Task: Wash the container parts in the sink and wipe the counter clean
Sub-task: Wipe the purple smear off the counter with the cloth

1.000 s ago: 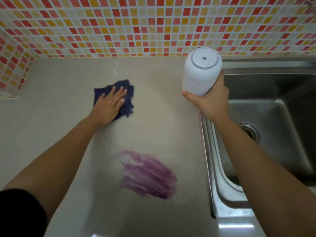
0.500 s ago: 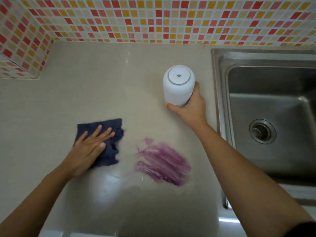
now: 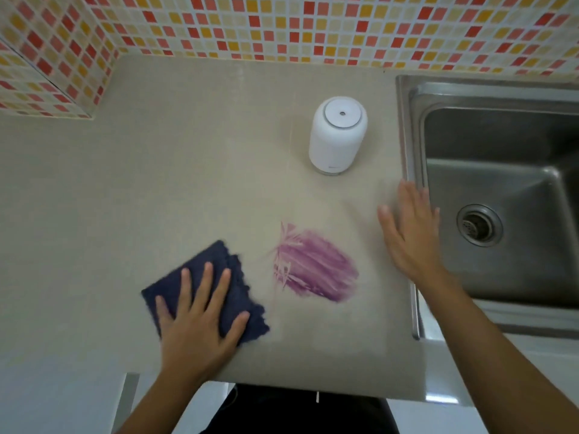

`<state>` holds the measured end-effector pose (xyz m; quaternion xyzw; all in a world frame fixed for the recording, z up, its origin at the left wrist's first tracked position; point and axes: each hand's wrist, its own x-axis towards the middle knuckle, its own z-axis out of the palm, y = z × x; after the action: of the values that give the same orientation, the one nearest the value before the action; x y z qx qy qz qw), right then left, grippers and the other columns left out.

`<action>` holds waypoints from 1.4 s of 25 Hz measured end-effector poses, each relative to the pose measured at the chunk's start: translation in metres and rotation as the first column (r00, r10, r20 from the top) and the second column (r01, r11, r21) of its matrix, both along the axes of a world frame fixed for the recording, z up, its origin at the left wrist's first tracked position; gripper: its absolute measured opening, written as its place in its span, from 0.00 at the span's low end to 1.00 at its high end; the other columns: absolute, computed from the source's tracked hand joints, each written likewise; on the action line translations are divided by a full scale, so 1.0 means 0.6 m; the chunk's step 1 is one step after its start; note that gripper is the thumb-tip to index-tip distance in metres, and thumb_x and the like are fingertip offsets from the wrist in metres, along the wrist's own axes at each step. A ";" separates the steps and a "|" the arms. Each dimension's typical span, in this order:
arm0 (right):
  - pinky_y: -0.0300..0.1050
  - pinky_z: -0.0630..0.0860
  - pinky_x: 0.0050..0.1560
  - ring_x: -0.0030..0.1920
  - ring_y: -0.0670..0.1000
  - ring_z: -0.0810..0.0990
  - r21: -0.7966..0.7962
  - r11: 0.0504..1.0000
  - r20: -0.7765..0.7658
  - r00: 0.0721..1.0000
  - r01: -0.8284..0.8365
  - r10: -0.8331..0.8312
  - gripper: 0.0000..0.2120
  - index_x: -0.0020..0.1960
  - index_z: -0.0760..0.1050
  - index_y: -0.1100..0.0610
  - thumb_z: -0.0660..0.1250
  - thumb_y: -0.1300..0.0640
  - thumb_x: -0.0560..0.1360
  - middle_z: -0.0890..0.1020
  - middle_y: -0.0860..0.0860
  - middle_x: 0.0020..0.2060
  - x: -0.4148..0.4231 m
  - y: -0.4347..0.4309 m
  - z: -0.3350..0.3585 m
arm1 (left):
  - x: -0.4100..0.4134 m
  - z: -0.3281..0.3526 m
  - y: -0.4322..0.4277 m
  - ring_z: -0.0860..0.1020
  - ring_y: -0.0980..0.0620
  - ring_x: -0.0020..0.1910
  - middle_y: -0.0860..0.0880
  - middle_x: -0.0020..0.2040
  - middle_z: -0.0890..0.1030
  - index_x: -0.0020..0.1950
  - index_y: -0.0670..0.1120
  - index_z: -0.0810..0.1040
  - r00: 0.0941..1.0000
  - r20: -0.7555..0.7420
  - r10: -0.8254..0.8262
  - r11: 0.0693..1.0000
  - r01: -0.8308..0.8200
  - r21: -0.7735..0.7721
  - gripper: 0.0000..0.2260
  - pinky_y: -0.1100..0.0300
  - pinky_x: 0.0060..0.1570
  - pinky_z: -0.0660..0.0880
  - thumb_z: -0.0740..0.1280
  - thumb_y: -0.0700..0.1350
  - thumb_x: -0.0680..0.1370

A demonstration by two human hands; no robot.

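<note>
A white round container stands upright on the beige counter, near the sink's left rim, with no hand on it. My right hand hovers flat with straight fingers over the counter's right edge, below the container and apart from it. My left hand presses flat on a dark blue cloth at the counter's front. A smeared purple stain lies between the cloth and my right hand.
A steel sink with a round drain fills the right side. A wall of red, orange and yellow mosaic tiles runs behind the counter and along its left. The counter's front edge is close to my body.
My right hand has set the white container down on the counter, let go and drawn back toward the sink edge. My left hand has slid the cloth nearer the front, left of the stain.
</note>
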<state>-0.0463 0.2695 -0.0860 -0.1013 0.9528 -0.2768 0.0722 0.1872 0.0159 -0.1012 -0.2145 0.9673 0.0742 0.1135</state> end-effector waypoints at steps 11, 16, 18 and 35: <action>0.54 0.37 0.72 0.75 0.53 0.36 0.122 0.989 0.091 0.993 -0.080 0.070 0.39 0.76 0.43 0.51 0.36 0.32 0.71 0.39 0.54 0.76 0.100 0.080 -0.032 | -0.038 -0.013 0.073 0.62 0.42 0.73 0.42 0.72 0.67 0.72 0.41 0.64 0.980 -0.163 0.117 0.989 -0.101 0.106 0.25 0.40 0.67 0.63 0.44 0.53 0.82; 0.56 0.36 0.72 0.75 0.53 0.36 0.109 0.991 0.095 0.993 -0.079 0.069 0.41 0.76 0.42 0.51 0.31 0.32 0.69 0.39 0.54 0.76 0.100 0.082 -0.031 | -0.011 0.006 0.154 0.58 0.41 0.74 0.41 0.74 0.63 0.75 0.42 0.58 0.878 -0.139 0.458 0.881 -0.427 0.204 0.26 0.41 0.70 0.58 0.42 0.54 0.81; 0.54 0.33 0.71 0.75 0.52 0.35 0.078 0.994 0.097 0.992 -0.082 0.075 0.43 0.76 0.42 0.51 0.29 0.29 0.67 0.38 0.53 0.76 0.098 0.083 -0.032 | -0.121 0.010 0.162 0.49 0.44 0.77 0.44 0.77 0.55 0.76 0.47 0.52 0.839 -0.133 0.527 0.836 -0.484 0.257 0.22 0.44 0.73 0.49 0.43 0.49 0.82; 0.53 0.29 0.70 0.74 0.48 0.35 -0.039 0.997 0.152 0.985 -0.072 0.077 0.39 0.75 0.41 0.49 0.27 0.33 0.68 0.40 0.48 0.76 0.092 0.086 -0.033 | -0.191 -0.007 0.283 0.48 0.47 0.77 0.55 0.78 0.52 0.73 0.64 0.54 0.979 -0.161 -0.128 0.989 0.138 0.053 0.22 0.32 0.69 0.49 0.49 0.58 0.79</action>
<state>0.0088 0.3210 -0.1056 -0.1164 0.9353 -0.2967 0.1539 0.0724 0.1854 -0.1054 -0.1392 0.9825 0.1138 0.0485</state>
